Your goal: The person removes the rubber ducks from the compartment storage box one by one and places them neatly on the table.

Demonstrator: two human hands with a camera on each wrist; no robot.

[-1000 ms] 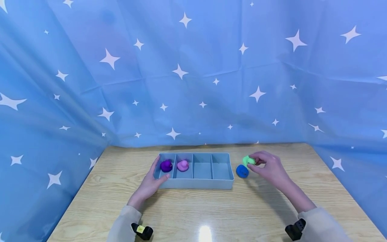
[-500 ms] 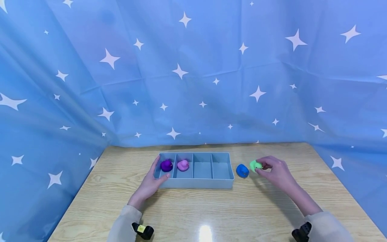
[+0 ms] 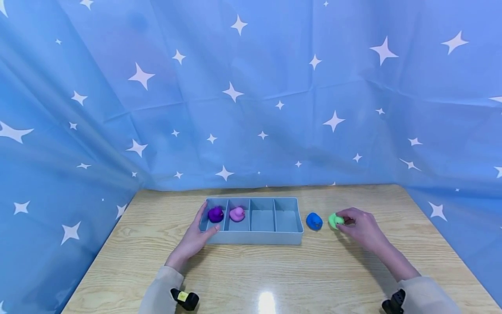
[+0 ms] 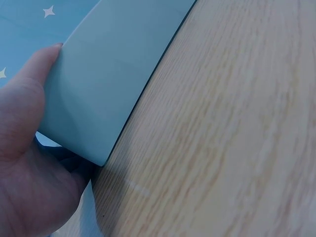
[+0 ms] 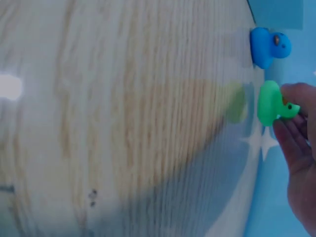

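My left hand [image 3: 196, 237] grips the left end of a grey-blue divided box [image 3: 252, 238], the thumb over its front rim. In the left wrist view the thumb lies at the top edge of the box wall [image 4: 108, 74]. A purple rubber duck [image 3: 215, 214] sits in the leftmost compartment and a pink rubber duck [image 3: 237, 214] in the one beside it. With thumb and fingers, my right hand [image 3: 362, 229] pinches a green rubber duck [image 3: 334, 221], also seen in the right wrist view [image 5: 269, 103]. Left of it, a blue rubber duck [image 3: 314, 221] stands on the table.
The wooden table [image 3: 251, 270] has a bright light reflection near its front. A blue curtain with white stars [image 3: 251, 109] hangs behind it and at both sides. The box's two right compartments hold nothing.
My right hand has carried the green duck to the right and a little nearer, away from the blue duck. The blue duck has turned slightly. The left hand and box stay put.
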